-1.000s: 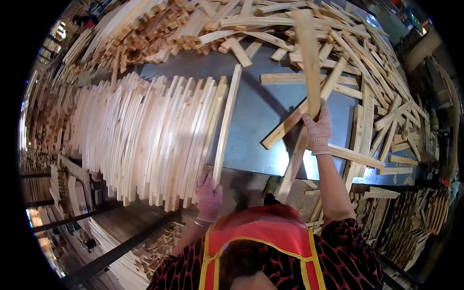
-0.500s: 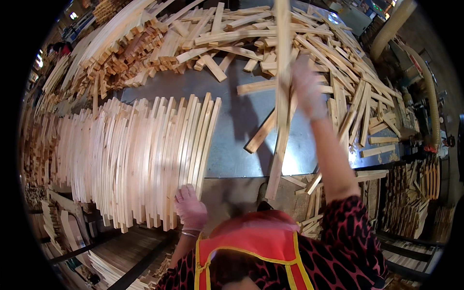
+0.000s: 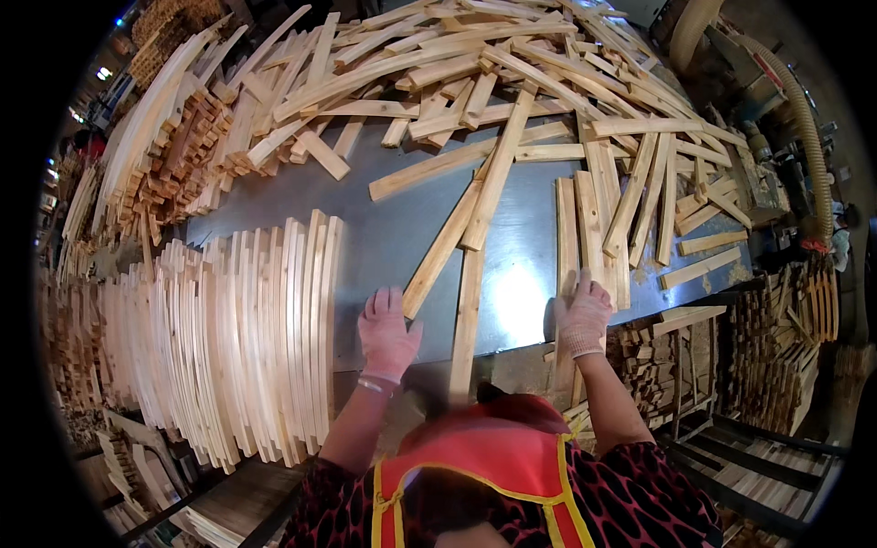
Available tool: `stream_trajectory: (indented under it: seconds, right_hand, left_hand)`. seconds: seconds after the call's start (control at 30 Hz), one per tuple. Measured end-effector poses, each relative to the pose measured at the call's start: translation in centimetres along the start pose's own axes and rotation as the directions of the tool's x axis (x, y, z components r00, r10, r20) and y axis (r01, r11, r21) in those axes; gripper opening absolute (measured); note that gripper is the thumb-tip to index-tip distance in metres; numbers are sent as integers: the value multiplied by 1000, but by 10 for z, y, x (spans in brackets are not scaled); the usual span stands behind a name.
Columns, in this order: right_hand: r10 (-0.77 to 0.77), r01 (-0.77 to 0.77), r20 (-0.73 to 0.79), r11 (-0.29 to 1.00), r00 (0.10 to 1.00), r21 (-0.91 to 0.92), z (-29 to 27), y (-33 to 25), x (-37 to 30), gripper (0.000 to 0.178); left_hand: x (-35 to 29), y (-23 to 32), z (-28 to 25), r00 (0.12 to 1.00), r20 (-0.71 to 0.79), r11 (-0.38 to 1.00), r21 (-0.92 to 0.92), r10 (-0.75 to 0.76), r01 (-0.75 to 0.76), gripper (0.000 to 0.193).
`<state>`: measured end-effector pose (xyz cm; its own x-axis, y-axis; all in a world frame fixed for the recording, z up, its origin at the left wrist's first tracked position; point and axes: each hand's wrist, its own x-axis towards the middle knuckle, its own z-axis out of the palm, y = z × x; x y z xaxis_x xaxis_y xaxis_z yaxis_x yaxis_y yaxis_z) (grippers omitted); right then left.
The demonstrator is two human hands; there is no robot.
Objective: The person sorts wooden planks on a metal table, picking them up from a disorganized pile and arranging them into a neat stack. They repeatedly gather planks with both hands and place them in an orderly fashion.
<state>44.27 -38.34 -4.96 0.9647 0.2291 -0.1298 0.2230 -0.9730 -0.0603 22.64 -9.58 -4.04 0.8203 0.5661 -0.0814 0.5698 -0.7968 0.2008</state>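
A heap of curved wooden slats (image 3: pixel 512 82) crowds the far half of my metal table (image 3: pixel 384 237); a neat row of stood-up slats (image 3: pixel 247 347) walls the left. My left hand (image 3: pixel 387 334) lies open beside a long slat (image 3: pixel 469 310). My right hand (image 3: pixel 583 315), lifted a moment ago, now presses flat on a slat (image 3: pixel 568 247) at the near edge.

Huge heap of loose slats (image 3: pixel 475 64) piled up back there, stacked short blocks (image 3: pixel 178 151) far left, dust hose (image 3: pixel 808 137) far right.
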Motion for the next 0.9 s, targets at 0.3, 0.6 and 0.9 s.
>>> stream_trajectory:
  seconds: [0.3, 0.6, 0.9]
  right_hand:
    - [-88, 61, -11, 589, 996, 805, -11, -122, 125, 90]
    - [-342, -275, 292, 99, 893, 956, 26, -156, 63, 78]
    - [-592, 213, 575, 778, 565, 591, 14, -246, -96, 103]
  left_hand:
    - [25, 60, 8, 925, 376, 953, -258, -52, 159, 88]
    - [-90, 6, -8, 834, 538, -351, -763, 122, 543, 59]
    - [-195, -25, -4, 857, 496, 676, -585, -140, 449, 73]
